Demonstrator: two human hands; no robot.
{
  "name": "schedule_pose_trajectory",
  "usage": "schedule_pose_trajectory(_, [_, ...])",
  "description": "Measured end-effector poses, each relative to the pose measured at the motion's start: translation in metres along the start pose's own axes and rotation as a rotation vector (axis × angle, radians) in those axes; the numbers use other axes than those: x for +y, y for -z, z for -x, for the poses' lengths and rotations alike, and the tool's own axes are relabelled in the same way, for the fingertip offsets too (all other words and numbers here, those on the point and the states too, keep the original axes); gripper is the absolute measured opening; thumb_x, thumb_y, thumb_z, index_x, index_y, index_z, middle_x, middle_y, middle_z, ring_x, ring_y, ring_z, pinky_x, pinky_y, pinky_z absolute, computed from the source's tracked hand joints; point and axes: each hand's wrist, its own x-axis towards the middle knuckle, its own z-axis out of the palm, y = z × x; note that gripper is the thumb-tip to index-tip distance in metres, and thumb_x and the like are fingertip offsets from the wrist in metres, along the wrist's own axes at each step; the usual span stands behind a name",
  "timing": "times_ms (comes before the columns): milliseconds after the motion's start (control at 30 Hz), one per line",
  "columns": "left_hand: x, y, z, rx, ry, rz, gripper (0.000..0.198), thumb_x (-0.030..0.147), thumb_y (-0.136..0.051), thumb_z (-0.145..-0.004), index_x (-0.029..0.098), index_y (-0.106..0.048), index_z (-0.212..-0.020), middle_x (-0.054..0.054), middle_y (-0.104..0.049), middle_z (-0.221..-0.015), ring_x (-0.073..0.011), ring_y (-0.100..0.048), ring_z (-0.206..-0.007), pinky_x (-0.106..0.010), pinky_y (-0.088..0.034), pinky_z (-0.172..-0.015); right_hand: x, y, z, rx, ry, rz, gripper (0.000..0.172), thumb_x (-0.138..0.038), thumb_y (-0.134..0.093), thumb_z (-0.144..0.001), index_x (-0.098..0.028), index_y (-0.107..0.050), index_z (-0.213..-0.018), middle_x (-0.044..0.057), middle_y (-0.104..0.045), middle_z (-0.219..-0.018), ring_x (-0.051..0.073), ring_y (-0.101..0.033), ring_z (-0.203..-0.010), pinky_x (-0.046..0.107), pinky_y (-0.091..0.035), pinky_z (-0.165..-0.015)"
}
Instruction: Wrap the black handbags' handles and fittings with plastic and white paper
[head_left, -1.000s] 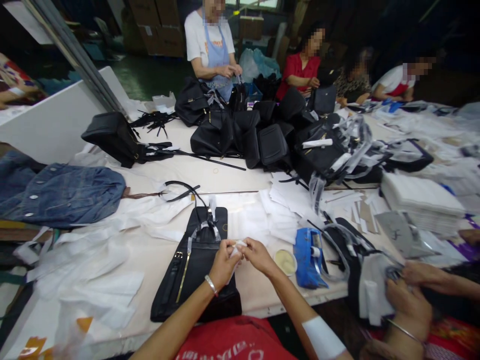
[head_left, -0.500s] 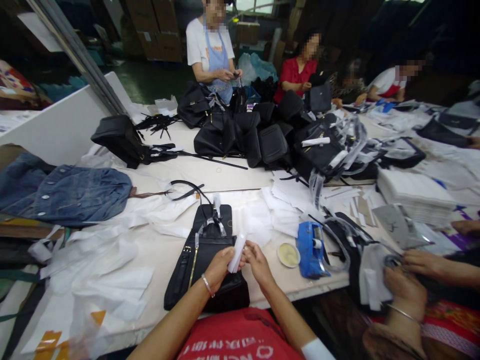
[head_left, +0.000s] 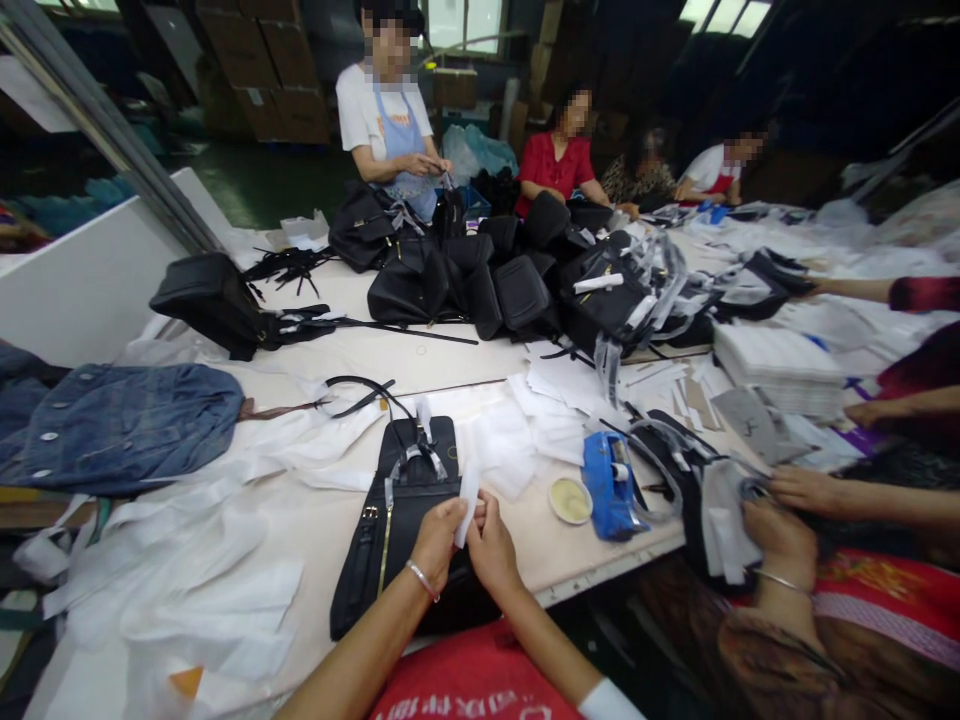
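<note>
A folded white strip (head_left: 469, 492), paper or thin foam sheet, stands upright between my two hands. My left hand (head_left: 439, 540) is closed on its left side, thumb and fingers pinching it. My right hand (head_left: 491, 542) has its fingertips pressed together at the strip's right edge, low down. Beneath both hands lies a black bag (head_left: 358, 575) with a gold zipper and a small buckle. Its strap loop and wrapped metal fittings (head_left: 420, 455) rest on the upper part. My forearms and hands hide the bag's lower right.
Right of the bag are a round dish (head_left: 570, 500) and a blue tape dispenser (head_left: 611, 490). White sheets (head_left: 195, 590) cover the table on the left, near a denim garment (head_left: 127, 420). Black bags (head_left: 517, 300) pile up behind. A co-worker's hands (head_left: 780, 530) handle another bag at right.
The white strip looks narrower, and my right hand has come in closer to it. The view has shifted to the right. A co-worker's arm has reached farther in from the right.
</note>
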Motion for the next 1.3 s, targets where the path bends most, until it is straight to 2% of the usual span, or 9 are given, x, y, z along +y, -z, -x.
schedule_pose_trajectory(200, [-0.005, -0.002, -0.003, 0.113, -0.015, 0.015, 0.027, 0.033, -0.074, -0.066, 0.009, -0.066, -0.072, -0.005, -0.066, -0.062, -0.011, -0.057, -0.053, -0.02, -0.044, -0.054, -0.003, -0.006, 0.009, 0.019, 0.208, 0.267, 0.06, -0.014, -0.039, -0.083, -0.014, -0.023, -0.14, 0.016, -0.05, -0.128, 0.024, -0.055, -0.11, 0.038, -0.047, -0.089])
schedule_pose_trajectory(400, [-0.009, 0.0, -0.008, 0.086, 0.065, 0.126, 0.031, 0.036, -0.076, -0.063, 0.009, -0.061, -0.068, -0.001, -0.057, -0.055, -0.0079, -0.05, -0.047, -0.02, -0.041, -0.048, 0.0, 0.017, 0.027, -0.119, 0.371, 0.137, 0.078, -0.015, -0.049, -0.078, -0.021, -0.01, -0.146, 0.013, -0.039, -0.139, 0.025, -0.047, -0.119, 0.041, -0.043, -0.096])
schedule_pose_trajectory(500, [-0.005, 0.001, -0.008, 0.035, 0.074, 0.159, 0.032, 0.036, -0.074, -0.067, 0.009, -0.061, -0.078, -0.001, -0.056, -0.06, -0.0063, -0.047, -0.048, -0.019, -0.04, -0.047, 0.005, 0.04, 0.016, -0.174, 0.262, -0.025, 0.075, -0.025, -0.057, -0.077, -0.025, -0.022, -0.143, 0.01, -0.051, -0.128, 0.023, -0.056, -0.105, 0.039, -0.047, -0.089])
schedule_pose_trajectory(633, [-0.003, -0.002, -0.006, -0.013, 0.059, 0.139, 0.034, 0.036, -0.072, -0.07, 0.009, -0.059, -0.085, 0.002, -0.051, -0.06, -0.005, -0.044, -0.047, -0.018, -0.037, -0.046, 0.002, 0.054, -0.026, 0.003, 0.038, -0.131, 0.029, -0.04, -0.048, -0.085, -0.019, -0.057, -0.105, 0.006, -0.065, -0.089, 0.019, -0.062, -0.08, 0.032, -0.049, -0.074])
schedule_pose_trajectory(733, [-0.007, -0.007, -0.007, 0.01, -0.003, 0.037, 0.034, 0.041, -0.069, -0.073, 0.01, -0.057, -0.083, 0.002, -0.051, -0.061, -0.0052, -0.043, -0.048, -0.018, -0.036, -0.047, -0.008, 0.047, -0.05, 0.033, 0.034, -0.122, 0.03, -0.048, -0.049, -0.084, -0.02, -0.059, -0.081, 0.002, -0.065, -0.076, 0.017, -0.061, -0.072, 0.028, -0.046, -0.069])
schedule_pose_trajectory(900, [-0.013, -0.015, -0.005, 0.061, -0.109, -0.198, 0.035, 0.046, -0.066, -0.073, 0.013, -0.054, -0.072, 0.002, -0.052, -0.059, -0.0061, -0.043, -0.048, -0.018, -0.035, -0.046, -0.018, 0.031, -0.058, 0.068, -0.034, -0.126, 0.031, -0.049, -0.056, -0.078, -0.018, -0.059, -0.072, -0.001, -0.061, -0.066, 0.013, -0.055, -0.062, 0.023, -0.04, -0.06])
schedule_pose_trajectory(1067, [-0.01, -0.017, -0.005, 0.005, -0.078, -0.214, 0.035, 0.046, -0.068, -0.07, 0.013, -0.057, -0.072, 0.003, -0.051, -0.059, -0.0066, -0.042, -0.049, -0.019, -0.035, -0.047, -0.013, 0.028, -0.066, -0.082, -0.105, -0.242, 0.035, -0.047, -0.06, -0.075, -0.017, -0.053, -0.057, -0.006, -0.044, -0.048, 0.008, -0.042, -0.048, 0.019, -0.03, -0.046])
schedule_pose_trajectory(1233, [-0.007, -0.019, -0.006, 0.034, -0.065, -0.213, 0.038, 0.049, -0.071, -0.065, 0.013, -0.059, -0.071, 0.003, -0.052, -0.057, -0.0074, -0.043, -0.048, -0.02, -0.036, -0.047, -0.005, 0.035, -0.054, -0.345, -0.186, -0.496, 0.036, -0.051, -0.06, -0.075, -0.015, -0.062, -0.079, -0.003, -0.055, -0.053, 0.011, -0.05, -0.048, 0.021, -0.038, -0.047])
schedule_pose_trajectory(1300, [-0.008, -0.021, -0.006, 0.046, -0.072, -0.202, 0.038, 0.049, -0.071, -0.065, 0.013, -0.059, -0.071, 0.003, -0.052, -0.056, -0.0071, -0.043, -0.047, -0.02, -0.035, -0.046, 0.001, 0.04, -0.04, -0.328, -0.193, -0.6, 0.042, -0.051, -0.059, -0.076, -0.016, -0.061, -0.099, -0.001, -0.061, -0.063, 0.013, -0.056, -0.055, 0.023, -0.044, -0.053])
